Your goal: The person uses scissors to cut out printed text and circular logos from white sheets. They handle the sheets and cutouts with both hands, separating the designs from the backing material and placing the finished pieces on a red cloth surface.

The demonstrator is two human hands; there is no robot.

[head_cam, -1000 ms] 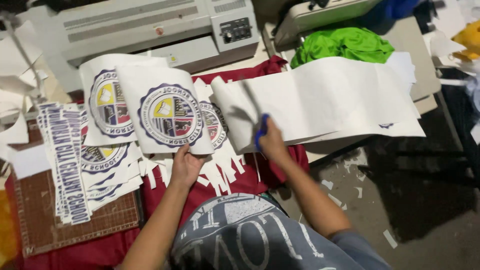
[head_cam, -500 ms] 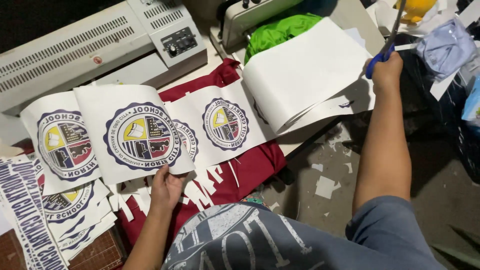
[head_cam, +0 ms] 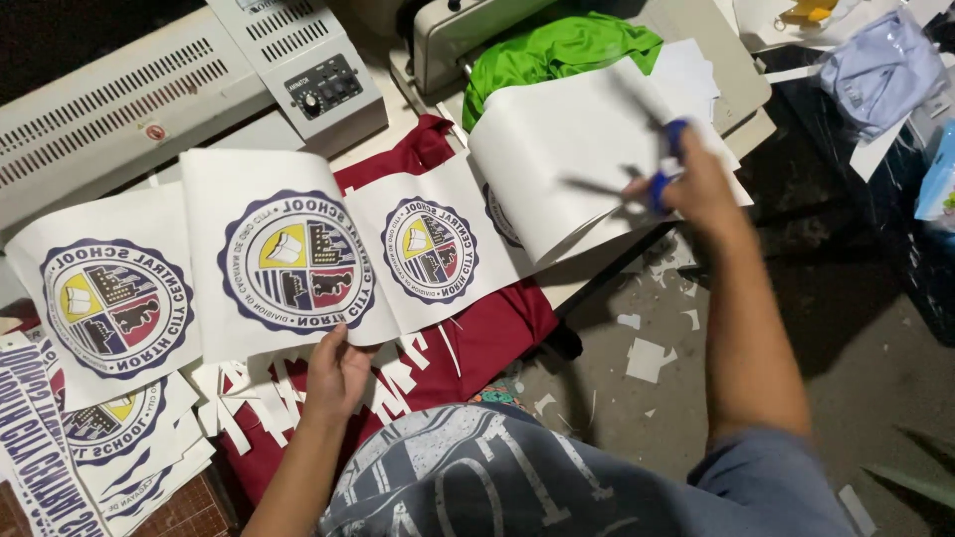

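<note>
L hand: pinches near edge of printed strip, w/ round seals.
R hand: grips blue scissors at strip's blank end.
Progress: seals uncut on strip — trimmed sheets piled left.

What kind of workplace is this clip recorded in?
Probably a small garment-printing workshop. A long printed sheet of round emblems lies over a maroon shirt, the right hand holds blue-handled scissors, and a white laminator-like machine sits behind.

a print workshop: laminator, printed emblem sheets, paper scraps.
</note>
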